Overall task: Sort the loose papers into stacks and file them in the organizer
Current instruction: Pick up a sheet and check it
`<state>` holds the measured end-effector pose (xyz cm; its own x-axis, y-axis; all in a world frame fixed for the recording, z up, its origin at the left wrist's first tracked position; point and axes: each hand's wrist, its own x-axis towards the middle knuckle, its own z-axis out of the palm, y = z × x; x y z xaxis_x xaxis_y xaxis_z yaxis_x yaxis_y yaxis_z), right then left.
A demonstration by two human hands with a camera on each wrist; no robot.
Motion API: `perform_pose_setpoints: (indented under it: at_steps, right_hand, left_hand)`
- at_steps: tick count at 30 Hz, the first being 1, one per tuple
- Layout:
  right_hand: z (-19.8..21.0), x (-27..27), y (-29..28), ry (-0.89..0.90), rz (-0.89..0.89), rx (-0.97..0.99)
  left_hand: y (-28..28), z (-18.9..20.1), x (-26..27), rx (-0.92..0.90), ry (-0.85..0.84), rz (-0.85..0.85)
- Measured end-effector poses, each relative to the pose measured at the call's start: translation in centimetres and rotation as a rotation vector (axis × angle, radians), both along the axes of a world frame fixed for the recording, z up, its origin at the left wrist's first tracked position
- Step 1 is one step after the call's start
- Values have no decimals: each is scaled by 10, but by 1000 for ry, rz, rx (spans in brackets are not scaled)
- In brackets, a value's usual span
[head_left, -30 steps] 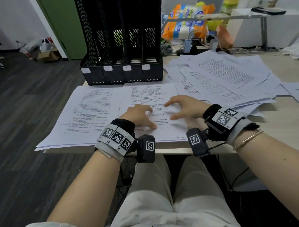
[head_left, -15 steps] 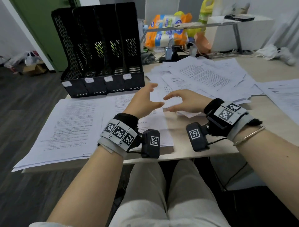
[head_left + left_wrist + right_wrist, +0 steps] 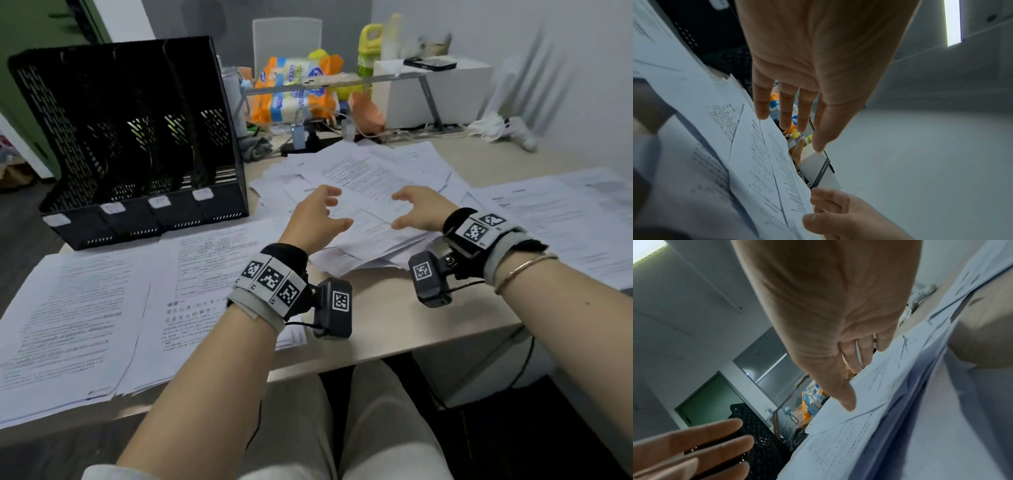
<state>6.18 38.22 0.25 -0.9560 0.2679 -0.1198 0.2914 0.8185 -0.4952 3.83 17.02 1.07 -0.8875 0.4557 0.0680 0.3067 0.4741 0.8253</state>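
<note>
A messy pile of loose printed papers (image 3: 370, 185) covers the middle of the desk. My left hand (image 3: 317, 219) and right hand (image 3: 416, 210) hover just above its near side, palms facing each other, fingers spread and holding nothing. Two sorted stacks (image 3: 78, 318) (image 3: 209, 274) lie side by side at the desk's near left. The black mesh organizer (image 3: 137, 137) with several upright slots stands behind them. In the left wrist view my left hand (image 3: 797, 113) hangs open over the sheets (image 3: 760, 162). In the right wrist view my right hand (image 3: 851, 369) is open above the papers (image 3: 879, 402).
More sheets (image 3: 565, 219) lie at the right of the desk (image 3: 394, 315). Behind the pile sit an orange and white package (image 3: 294, 89), a yellow-green bottle (image 3: 370, 44), cables and a white box (image 3: 438, 92) with a phone on it. A grey chair back (image 3: 286, 41) stands beyond.
Both hands lifted off the right sorted stack and moved right and forward to hover over the loose pile. The head view swung right as well.
</note>
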Motion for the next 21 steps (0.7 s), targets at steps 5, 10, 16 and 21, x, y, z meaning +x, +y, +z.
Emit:
perform_pose_setpoints:
  at_steps: [5, 10, 16, 21]
  right_hand:
    - [-10, -18, 3, -116, -30, 81]
    - [-19, -30, 7, -255, -16, 127]
    - [-24, -36, 12, -200, -27, 254]
    - [-24, -41, 20, -148, -42, 245]
  left_hand:
    - [14, -8, -7, -10, -2, 26]
    - [22, -17, -16, -161, -86, 3]
    - [25, -24, -20, -242, -193, -70]
    - [27, -30, -22, -330, -238, -112]
